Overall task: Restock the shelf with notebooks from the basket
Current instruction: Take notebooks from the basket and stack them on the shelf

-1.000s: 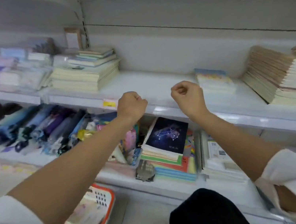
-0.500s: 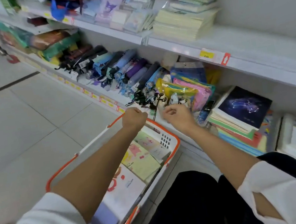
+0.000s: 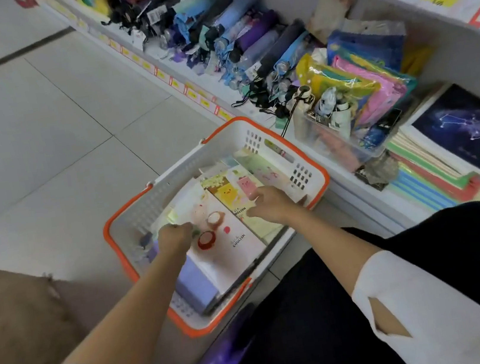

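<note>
A white basket with an orange rim (image 3: 207, 138) stands on the floor by the bottom shelf, full of notebooks. On top lie a white notebook marked ENGLISH (image 3: 235, 234), a yellow chick notebook (image 3: 230, 195) and a purple one (image 3: 195, 285). My left hand (image 3: 175, 238) hovers over the white notebook's left side with its fingers curled in and nothing visibly in them. Over the yellow notebook, my right hand (image 3: 270, 205) has its fingers loosely spread. A stack of notebooks topped by a dark constellation cover (image 3: 461, 127) fills the bottom shelf at right.
Folded umbrellas (image 3: 241, 35) line the bottom shelf behind the basket. A clear plastic bin (image 3: 334, 136) and coloured plastic folders (image 3: 368, 91) sit between the basket and the notebook stack. Tiled floor (image 3: 38, 134) spreads to the left. My dark-clad knees (image 3: 344, 306) are below.
My view swung down from the upper shelf to the basket. Both hands dropped from shelf height into the basket, and the right hand's fingers loosened from a fist.
</note>
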`<state>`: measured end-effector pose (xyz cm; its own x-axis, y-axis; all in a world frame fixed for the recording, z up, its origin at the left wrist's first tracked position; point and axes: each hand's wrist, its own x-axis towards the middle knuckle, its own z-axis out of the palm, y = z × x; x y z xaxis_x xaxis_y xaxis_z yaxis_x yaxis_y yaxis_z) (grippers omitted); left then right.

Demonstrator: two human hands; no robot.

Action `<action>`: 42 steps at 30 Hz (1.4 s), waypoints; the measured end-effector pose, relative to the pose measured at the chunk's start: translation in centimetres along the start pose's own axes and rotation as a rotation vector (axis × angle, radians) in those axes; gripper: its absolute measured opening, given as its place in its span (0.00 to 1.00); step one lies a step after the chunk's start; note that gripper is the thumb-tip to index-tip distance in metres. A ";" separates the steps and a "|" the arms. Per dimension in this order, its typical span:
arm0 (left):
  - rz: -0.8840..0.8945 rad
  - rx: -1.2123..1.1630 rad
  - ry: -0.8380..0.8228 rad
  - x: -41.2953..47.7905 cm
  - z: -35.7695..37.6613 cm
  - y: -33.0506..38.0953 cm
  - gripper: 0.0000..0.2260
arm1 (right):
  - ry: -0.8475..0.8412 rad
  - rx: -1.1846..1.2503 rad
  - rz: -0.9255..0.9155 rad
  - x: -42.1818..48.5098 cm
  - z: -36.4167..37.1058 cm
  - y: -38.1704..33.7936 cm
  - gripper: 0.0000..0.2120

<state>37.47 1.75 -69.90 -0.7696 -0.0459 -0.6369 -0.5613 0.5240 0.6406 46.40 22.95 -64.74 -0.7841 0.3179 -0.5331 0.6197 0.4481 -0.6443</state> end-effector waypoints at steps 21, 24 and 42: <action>-0.114 -0.334 0.001 2.1 -0.5 -2.0 0.12 | 0.130 -0.555 0.037 5.3 0.1 5.3 0.19; -0.098 -0.343 -0.023 2.2 -0.7 -1.6 0.13 | 0.219 -0.693 0.002 5.6 -0.4 5.4 0.20; -0.096 -0.608 -0.286 0.7 2.5 1.8 0.23 | -0.011 -0.258 -0.408 1.0 5.4 -1.5 0.11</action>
<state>36.69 4.78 -70.26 -0.6441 0.2022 -0.7377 -0.7588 -0.0469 0.6497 44.90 18.12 -67.27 -0.9601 0.0645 -0.2720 0.2319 0.7272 -0.6461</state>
